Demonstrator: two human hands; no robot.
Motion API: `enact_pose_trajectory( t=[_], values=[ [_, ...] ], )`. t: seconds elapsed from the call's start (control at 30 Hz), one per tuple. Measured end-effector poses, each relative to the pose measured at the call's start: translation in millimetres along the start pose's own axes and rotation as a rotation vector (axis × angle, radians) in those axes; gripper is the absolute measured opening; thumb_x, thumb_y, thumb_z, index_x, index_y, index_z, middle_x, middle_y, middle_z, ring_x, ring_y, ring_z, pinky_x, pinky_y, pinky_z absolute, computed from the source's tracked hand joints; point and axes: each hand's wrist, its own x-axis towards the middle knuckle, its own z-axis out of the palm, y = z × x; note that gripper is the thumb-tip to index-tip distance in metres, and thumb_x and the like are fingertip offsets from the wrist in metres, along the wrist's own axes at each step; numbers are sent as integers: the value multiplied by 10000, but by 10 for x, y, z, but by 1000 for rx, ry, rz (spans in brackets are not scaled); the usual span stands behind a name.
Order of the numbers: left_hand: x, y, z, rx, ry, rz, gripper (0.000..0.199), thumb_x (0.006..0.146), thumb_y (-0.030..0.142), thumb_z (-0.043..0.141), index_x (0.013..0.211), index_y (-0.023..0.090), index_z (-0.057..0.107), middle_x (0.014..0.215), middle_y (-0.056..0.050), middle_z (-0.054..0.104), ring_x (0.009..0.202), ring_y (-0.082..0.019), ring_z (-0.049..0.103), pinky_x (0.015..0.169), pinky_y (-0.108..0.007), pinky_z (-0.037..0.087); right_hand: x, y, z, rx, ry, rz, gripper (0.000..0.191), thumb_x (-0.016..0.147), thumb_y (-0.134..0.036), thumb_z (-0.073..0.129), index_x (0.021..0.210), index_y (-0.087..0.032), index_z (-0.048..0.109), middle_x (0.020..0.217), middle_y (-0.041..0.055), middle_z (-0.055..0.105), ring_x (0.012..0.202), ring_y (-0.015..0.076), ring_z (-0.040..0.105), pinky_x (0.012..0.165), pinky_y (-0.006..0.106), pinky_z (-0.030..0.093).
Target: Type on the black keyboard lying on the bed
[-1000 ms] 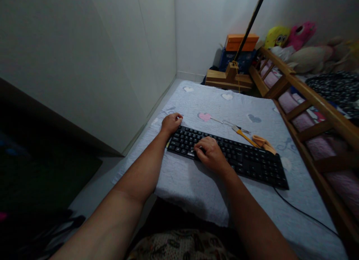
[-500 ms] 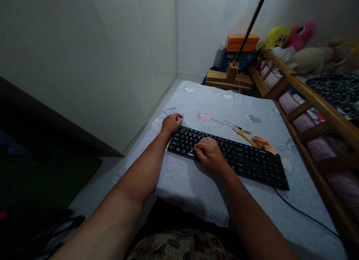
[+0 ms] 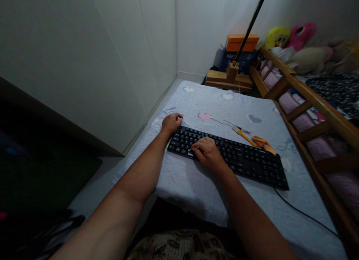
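Observation:
A black computer keyboard [image 3: 246, 161] lies at a slant on the pale quilted cloth, its cable trailing off to the right. My left hand [image 3: 171, 123] rests at the keyboard's far left corner, fingers curled in; whether they grip the edge is hidden. Over the keys on the left half, my right hand [image 3: 206, 151] is closed in a pinch pointing left. A small pale patch shows by its fingertips, too small to name. Behind the keyboard lie a brush [image 3: 244, 135] with a yellow handle, a bunched orange-brown cloth [image 3: 263, 144] and a thin pale stick [image 3: 217, 120].
The heart-patterned cloth [image 3: 193, 99] covers the work surface. A wooden bed rail [image 3: 316, 95] runs along the right, with plush toys [image 3: 277, 37] beyond. On the left stands a pale cabinet [image 3: 134, 58]. An orange box [image 3: 242, 43] and a wooden stand [image 3: 230, 78] are at the back.
My right hand has shifted slightly to the left over the keys. My left hand and the keyboard look the same.

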Motion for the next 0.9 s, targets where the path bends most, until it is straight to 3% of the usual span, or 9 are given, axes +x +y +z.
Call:
enact_pose_trajectory(
  t=[0.7,0.9],
  values=[
    [-7,10,-7,-2,1,-9,299,865,307,547,1038,193,763,827,-40,726,766,-186,631,744,-285,456,25,25,29,-55,56,51,176,958,-200,566,873,-224,717,883,56,723,926,241,573,898,410,393],
    [-6,7,-6,8,-1,-9,295,864,305,546,1035,196,760,816,-34,726,772,-180,625,729,-270,454,15,-15,11,-14,20,13,165,933,-175,581,827,-207,704,827,48,710,881,220,585,896,395,388]
  ],
)
